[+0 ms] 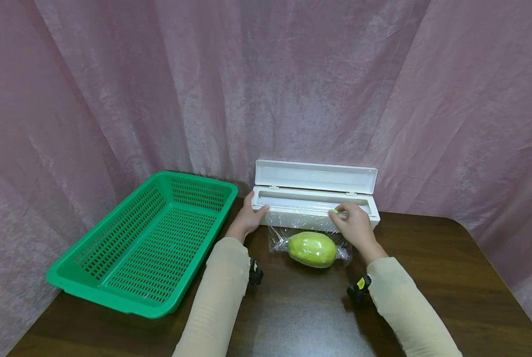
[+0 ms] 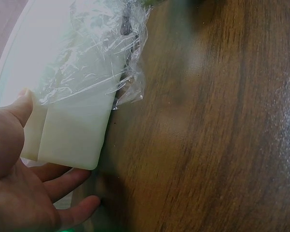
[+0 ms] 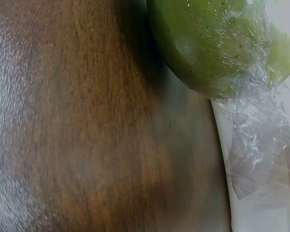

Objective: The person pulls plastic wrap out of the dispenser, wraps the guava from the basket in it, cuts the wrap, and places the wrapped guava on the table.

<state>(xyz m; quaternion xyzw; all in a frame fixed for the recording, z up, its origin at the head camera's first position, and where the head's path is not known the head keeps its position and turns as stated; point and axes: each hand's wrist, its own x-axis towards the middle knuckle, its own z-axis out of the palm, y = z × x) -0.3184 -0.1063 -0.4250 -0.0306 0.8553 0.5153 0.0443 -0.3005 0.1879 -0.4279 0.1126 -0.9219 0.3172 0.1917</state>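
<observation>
A white cling film dispenser (image 1: 315,218) stands at the back of the table with its lid raised, a roll of film inside. My left hand (image 1: 248,217) grips its left end, thumb on the front and fingers round the end, as the left wrist view shows. At the dispenser's front edge, right of the middle, my right hand (image 1: 357,225) pinches a small bright green slider (image 1: 336,211). Clear film (image 2: 94,53) runs from the box down to an oblong green fruit (image 1: 312,249). The fruit is wrapped in film, with twisted ends at both sides.
To the left sits a large green plastic basket (image 1: 205,241) with slotted walls. A pink curtain (image 1: 310,84) hangs right behind the dark wooden table (image 1: 301,312). Both forearms reach in from the front, on either side of the fruit.
</observation>
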